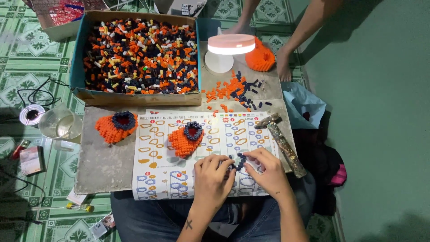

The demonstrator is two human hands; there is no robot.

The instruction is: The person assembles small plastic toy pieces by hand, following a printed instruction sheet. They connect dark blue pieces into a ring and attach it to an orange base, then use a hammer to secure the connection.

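Two hands, left hand point(213, 172) and right hand point(265, 169), pinch a dark brick strip point(238, 162), grip clamped at each end, over the chart point(204, 154) for matching. Two orange models point(186, 139) stand alongside; brick box point(139, 54) and hammer point(282, 141) lie within reach on the tabletop point(105, 163).

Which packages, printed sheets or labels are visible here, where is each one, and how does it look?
Instruction sheet: on the board, under both hands; white rectangle with orange and blue outline diagrams.
Cardboard box: top of the board; open, brown with blue sides, full of orange, dark blue and white bricks.
Small packet: on the floor at left; red and white, flat.
Second box: top left corner; pale, partly cut off, red pieces inside.
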